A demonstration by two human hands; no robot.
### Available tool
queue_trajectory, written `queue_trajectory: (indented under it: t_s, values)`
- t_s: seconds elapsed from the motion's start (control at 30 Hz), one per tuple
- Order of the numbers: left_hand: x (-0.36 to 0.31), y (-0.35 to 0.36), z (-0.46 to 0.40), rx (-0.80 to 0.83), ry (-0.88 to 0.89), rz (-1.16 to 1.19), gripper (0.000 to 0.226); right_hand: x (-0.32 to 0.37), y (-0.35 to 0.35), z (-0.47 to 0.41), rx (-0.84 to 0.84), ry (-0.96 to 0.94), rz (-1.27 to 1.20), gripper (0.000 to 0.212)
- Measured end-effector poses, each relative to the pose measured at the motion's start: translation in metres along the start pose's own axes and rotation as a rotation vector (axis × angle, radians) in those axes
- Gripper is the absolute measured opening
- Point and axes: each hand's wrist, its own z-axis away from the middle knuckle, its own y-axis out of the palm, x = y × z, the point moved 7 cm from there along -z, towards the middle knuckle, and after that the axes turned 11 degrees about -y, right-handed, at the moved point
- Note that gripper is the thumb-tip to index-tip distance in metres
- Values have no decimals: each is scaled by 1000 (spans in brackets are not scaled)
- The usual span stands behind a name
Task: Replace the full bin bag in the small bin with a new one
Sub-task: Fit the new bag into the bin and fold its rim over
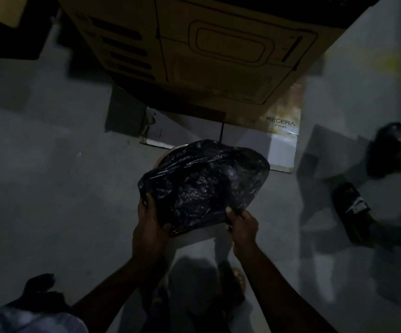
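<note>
A crumpled black bin bag (204, 183) is spread out in front of me, over the middle of the dim floor. My left hand (150, 224) pinches its near left edge. My right hand (242, 224) grips the near right edge. Behind the bag's far left side a sliver of a pinkish rim (168, 156) shows, apparently the small bin, with most of it hidden by the bag.
A large cardboard box (194, 56) with a printed appliance outline stands just beyond the bag. A dark bag (387, 150) and a black sandal (350, 207) lie on the floor at the right. A dark bundle (40, 292) sits at the lower left. My feet (238, 280) are below.
</note>
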Motion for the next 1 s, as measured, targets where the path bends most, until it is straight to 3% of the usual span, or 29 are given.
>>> queue_trajectory:
  t_s: [0.2,0.33,0.4,0.5,0.63,0.73,0.9,0.93,1.0]
  values:
    - [30,4,-9,-33,-91,40,100,-14,-9,-20,40,-8,151,32]
    - [52,7,-29,-13,-126,-15,91,-22,0,-38,56,155,-16,8]
    - [61,10,-49,7,-59,-2,73,-26,9,-45,83,230,-116,2]
    - [57,3,-73,-26,-8,56,39,-27,13,-60,56,225,-88,10]
    - [49,-12,-100,-43,-43,-1,20,-19,20,-69,112,221,-110,25]
    - [52,-18,-117,-46,-59,-91,9,-16,22,-76,163,209,-156,22]
    - [84,0,-120,226,-276,-177,17,-73,33,-91,331,293,-211,11]
    - [88,3,-115,267,-335,-143,19,-82,34,-91,361,336,-229,22]
    - [94,6,-103,283,-473,60,14,-62,31,-69,368,355,-263,20]
